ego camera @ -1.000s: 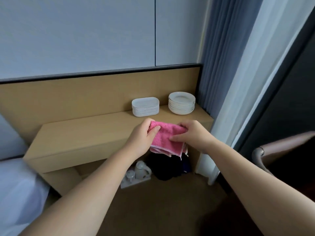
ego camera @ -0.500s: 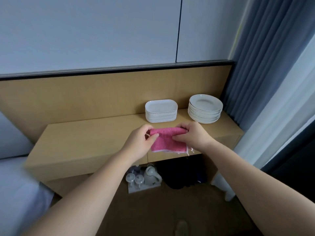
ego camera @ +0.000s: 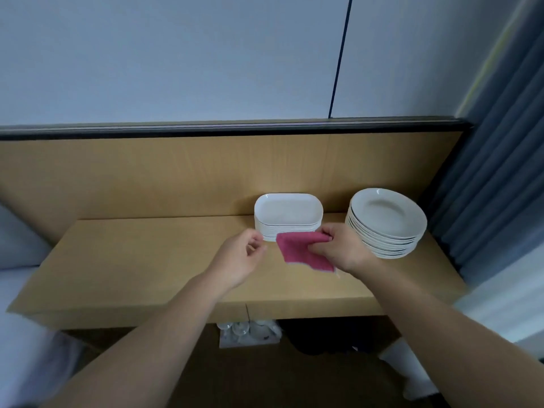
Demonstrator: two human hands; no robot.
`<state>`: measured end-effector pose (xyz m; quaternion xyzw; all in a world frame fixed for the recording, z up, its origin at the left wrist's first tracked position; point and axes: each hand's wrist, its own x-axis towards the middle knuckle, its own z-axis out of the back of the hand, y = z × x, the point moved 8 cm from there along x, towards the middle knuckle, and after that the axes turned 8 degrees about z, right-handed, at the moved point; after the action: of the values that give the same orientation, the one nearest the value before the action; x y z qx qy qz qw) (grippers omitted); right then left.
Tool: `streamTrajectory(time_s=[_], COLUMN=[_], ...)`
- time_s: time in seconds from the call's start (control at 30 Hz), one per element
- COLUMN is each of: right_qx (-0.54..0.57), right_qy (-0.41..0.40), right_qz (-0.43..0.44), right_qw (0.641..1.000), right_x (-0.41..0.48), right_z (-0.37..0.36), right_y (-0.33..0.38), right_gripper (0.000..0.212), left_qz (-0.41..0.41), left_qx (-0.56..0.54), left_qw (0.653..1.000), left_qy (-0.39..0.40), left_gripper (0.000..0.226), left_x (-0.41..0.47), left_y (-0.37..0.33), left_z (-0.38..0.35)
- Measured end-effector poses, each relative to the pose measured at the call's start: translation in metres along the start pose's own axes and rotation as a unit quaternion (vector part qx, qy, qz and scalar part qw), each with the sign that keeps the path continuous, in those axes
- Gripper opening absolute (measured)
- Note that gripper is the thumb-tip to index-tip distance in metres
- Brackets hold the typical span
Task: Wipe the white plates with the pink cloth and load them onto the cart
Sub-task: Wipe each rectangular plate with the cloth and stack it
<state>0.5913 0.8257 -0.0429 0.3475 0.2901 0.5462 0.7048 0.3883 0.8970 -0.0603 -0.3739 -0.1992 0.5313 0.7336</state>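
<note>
Two stacks of white plates stand at the back right of the wooden shelf: several oblong plates and, to their right, several round plates. My right hand pinches the folded pink cloth just in front of the oblong stack. A little to the left of the cloth, my left hand hovers above the shelf with loosely curled fingers and holds nothing. No cart is in view.
A wooden back panel rises behind the shelf. Blue curtains hang at the right. Under the shelf a white tray with glasses sits on the floor beside a dark bag. White bedding lies at the left.
My left hand has let go of the cloth, which my right hand alone now holds. The view has come closer to the shelf and the plates.
</note>
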Motion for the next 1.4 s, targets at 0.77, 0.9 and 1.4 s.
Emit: streamTrajectory(time_s=[0.77,0.9,1.4], right_qx=[-0.093,-0.091,-0.067], right_qy=[-0.071,-0.052,-0.014], right_qz=[-0.213,-0.235,-0.206], right_qw=[0.97,0.966,0.976], right_x=[0.083,0.113,0.159], right_z=[-0.007,-0.011,-0.019], right_y=[-0.067,-0.086,-0.137], right_gripper=[0.062,0.024,0.015], left_qz=[0.019,0.041,0.167], left_qx=[0.177,0.161,0.042], left_qw=[0.982,0.984,0.985], left_qy=[0.068,0.065,0.003], left_gripper=[0.021,0.018,0.018], left_x=[0.196,0.207,0.206], left_y=[0.07,0.079,0.082], left_z=[-0.029,-0.045,-0.059])
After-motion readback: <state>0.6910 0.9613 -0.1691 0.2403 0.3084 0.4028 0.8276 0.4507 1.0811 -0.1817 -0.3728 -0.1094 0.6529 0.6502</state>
